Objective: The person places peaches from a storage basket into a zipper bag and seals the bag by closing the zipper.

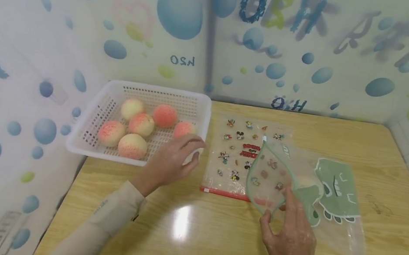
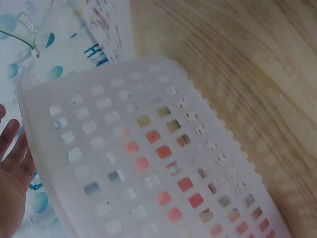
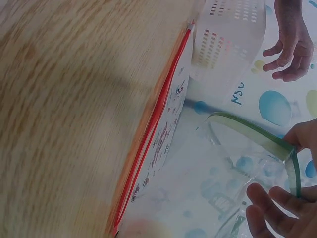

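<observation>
My left hand [image 1: 173, 158] hovers over the right rim of a white perforated basket [image 1: 79, 144], fingers loosely bent and holding nothing. Inside lie several pink-and-yellow peaches [image 1: 132, 146]; the nearest peach [image 1: 184, 130] is partly hidden by the hand. In the left wrist view, the hand [image 2: 15, 173] is beside the basket wall [image 2: 89, 126]. My right hand [image 1: 292, 242] pinches the green-edged mouth of a clear zip bag [image 1: 338, 187] with a green cartoon creature on it, holding that mouth spread. Something pale pink and yellow shows faintly through this bag.
A second clear zip bag [image 1: 229, 162], with a red zip and small cartoon figures, lies flat between the basket and the green bag, which overlaps it. Everything rests on a wooden table [image 1: 209, 251]. A wall [image 1: 224, 51] printed with blue dots stands behind.
</observation>
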Demonstrator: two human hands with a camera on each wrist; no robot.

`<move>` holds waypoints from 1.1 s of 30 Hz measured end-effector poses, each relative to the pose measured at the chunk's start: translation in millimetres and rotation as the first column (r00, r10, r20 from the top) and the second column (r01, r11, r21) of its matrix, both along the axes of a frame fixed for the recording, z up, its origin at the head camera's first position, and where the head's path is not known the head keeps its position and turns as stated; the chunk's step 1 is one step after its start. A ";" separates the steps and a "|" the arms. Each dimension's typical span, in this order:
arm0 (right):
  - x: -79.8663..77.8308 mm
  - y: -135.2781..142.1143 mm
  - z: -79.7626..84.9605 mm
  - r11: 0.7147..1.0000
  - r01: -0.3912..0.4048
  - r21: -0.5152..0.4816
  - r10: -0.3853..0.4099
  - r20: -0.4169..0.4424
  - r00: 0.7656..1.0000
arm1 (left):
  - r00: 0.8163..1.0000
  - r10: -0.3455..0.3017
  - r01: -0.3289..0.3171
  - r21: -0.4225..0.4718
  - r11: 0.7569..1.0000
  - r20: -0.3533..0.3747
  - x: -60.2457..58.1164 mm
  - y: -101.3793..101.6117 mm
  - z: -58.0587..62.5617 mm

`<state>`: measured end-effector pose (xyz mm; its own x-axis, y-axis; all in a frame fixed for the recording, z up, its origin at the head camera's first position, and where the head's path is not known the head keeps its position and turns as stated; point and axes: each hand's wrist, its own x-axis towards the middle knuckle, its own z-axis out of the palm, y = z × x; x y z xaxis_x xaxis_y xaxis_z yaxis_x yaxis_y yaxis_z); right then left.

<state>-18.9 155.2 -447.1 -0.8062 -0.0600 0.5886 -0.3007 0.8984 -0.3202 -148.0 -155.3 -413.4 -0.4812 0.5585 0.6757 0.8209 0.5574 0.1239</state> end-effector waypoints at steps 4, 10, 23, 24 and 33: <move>-0.6 0.2 -1.0 1.000 -0.004 -0.008 0.004 -0.017 1.000 | 0.999 0.028 -0.027 -0.033 0.999 0.047 -4.0 -6.7 0.9; -1.4 -0.1 -3.5 1.000 -0.008 -0.015 0.008 -0.023 1.000 | 0.995 0.079 -0.076 -0.065 0.995 0.053 -6.8 -14.2 -3.6; 1.0 -1.6 -7.6 0.999 -0.016 -0.039 0.015 -0.012 1.000 | 0.898 0.364 -0.249 -0.397 0.883 0.248 -24.5 -24.6 -3.6; 1.2 -1.6 -7.9 0.999 -0.017 -0.041 0.016 -0.014 1.000 | 0.887 0.384 -0.254 -0.423 0.870 0.257 -25.9 -25.2 -3.5; -0.3 -1.7 -8.6 0.998 -0.026 -0.059 0.025 -0.020 0.999 | 0.897 0.401 -0.285 -0.447 0.848 0.187 -35.8 -26.2 -8.6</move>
